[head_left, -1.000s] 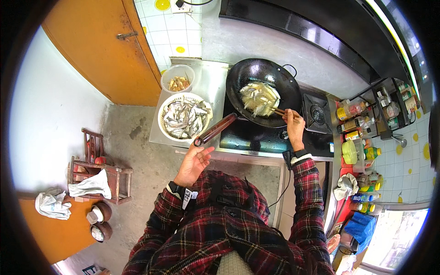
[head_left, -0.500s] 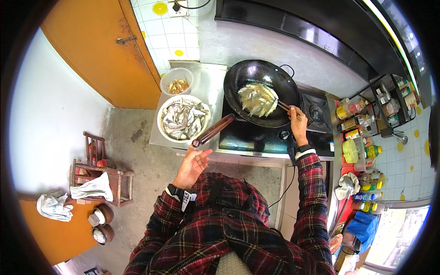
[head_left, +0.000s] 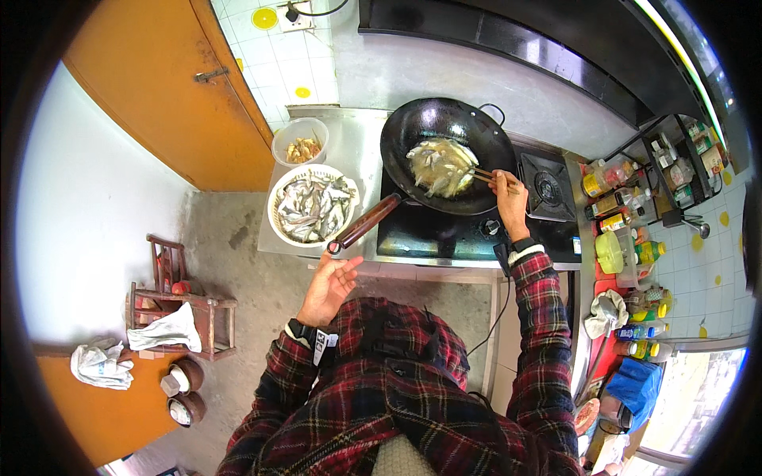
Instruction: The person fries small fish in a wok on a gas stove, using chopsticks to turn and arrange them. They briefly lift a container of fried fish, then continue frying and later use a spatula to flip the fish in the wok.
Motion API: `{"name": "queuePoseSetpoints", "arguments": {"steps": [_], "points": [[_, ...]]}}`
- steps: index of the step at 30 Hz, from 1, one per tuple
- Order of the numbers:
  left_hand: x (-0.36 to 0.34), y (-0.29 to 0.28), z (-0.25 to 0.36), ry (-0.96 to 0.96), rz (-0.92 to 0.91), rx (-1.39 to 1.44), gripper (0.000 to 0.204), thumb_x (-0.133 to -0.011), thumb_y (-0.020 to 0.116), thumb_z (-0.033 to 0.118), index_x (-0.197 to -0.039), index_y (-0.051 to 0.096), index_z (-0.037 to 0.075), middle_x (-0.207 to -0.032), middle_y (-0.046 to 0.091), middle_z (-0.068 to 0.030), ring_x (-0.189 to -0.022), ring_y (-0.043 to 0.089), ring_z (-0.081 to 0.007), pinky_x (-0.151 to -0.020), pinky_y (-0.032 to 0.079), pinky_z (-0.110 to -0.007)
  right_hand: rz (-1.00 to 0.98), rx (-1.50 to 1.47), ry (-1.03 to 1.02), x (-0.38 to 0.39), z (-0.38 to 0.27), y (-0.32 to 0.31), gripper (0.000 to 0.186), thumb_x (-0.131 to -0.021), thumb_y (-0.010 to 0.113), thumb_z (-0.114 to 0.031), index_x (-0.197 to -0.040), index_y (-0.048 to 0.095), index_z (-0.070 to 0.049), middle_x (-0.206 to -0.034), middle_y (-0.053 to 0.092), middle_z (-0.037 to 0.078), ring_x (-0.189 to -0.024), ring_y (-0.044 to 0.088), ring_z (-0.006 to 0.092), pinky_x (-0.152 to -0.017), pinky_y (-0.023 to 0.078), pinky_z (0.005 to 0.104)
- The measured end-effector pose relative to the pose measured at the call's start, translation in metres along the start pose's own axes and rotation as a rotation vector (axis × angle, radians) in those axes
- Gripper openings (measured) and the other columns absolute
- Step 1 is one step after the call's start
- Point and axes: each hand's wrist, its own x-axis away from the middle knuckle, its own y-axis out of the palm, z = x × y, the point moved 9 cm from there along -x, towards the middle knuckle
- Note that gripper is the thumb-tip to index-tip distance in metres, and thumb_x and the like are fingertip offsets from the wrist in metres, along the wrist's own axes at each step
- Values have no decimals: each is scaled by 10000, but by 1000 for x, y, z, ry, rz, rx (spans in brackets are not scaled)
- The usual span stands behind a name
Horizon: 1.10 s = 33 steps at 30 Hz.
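Observation:
A black wok (head_left: 405,131) sits on the stove, with small fish (head_left: 441,166) frying in bubbling oil. My right hand (head_left: 510,206) is closed round a pair of wooden chopsticks (head_left: 481,174), whose tips reach the fish at the right side of the pile. Below the end of the wok's brown wooden handle (head_left: 369,222), my left hand (head_left: 327,289) has its fingers stretched out and apart, palm up. A fingertip is at or very near the handle's ring; whether it touches, I cannot tell. Left of the handle, a white basket (head_left: 275,208) holds many raw fish.
A clear plastic tub (head_left: 278,143) with brownish pieces stands behind the basket. Right of the wok is a second burner (head_left: 547,189). Bottles and jars (head_left: 619,208) line the right counter. A black range hood (head_left: 508,44) overhangs the back. A wooden chair (head_left: 178,301) stands at left.
The chopsticks have shifted within the wok and their angle differs, stirring the fish, which lie looser now. My left hand keeps its place by the handle. The whole view has shifted slightly.

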Motion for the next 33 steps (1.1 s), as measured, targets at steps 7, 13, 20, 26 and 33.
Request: {"name": "queuePoseSetpoints", "arguments": {"steps": [7,13,20,26,33], "points": [[-1,-5,0,8,5,4,460,-847,547,127,-1260,374,235,-1128,584,-141,-802,579,-113,-745,461,-271,39,-59,70,-8,16,-9,306,-936,486,-231,-963,638,34,-827,671,108,-744,666,159,-650,526,244],[-2,-4,-1,1,7,24,438,-851,550,119,-1242,395,239,-1128,585,-132,-801,578,-105,-741,459,-264,64,11,78,-3,11,-18,305,-938,491,-238,-954,639,29,-825,671,109,-739,664,153,-640,525,240],[0,-3,1,-1,12,13,427,-842,568,132,-1228,405,214,-1121,589,-122,-804,575,-96,-748,453,-257,-17,-63,20,-5,-4,-9,268,-930,515,-214,-991,639,15,-872,666,92,-778,651,147,-672,522,241],[1,-2,2,-6,10,11,418,-843,561,136,-1225,407,210,-1113,591,-115,-799,576,-96,-741,455,-253,-123,94,-137,-13,-25,23,220,-897,547,-202,-981,650,-27,-779,666,128,-717,648,180,-644,490,301],[1,-4,3,-14,7,21,430,-837,560,126,-1232,412,206,-1108,586,-124,-797,575,-101,-735,463,-255,-209,192,-194,-21,-29,44,219,-899,547,-201,-955,626,-4,-778,648,170,-705,645,251,-639,480,328]]}}
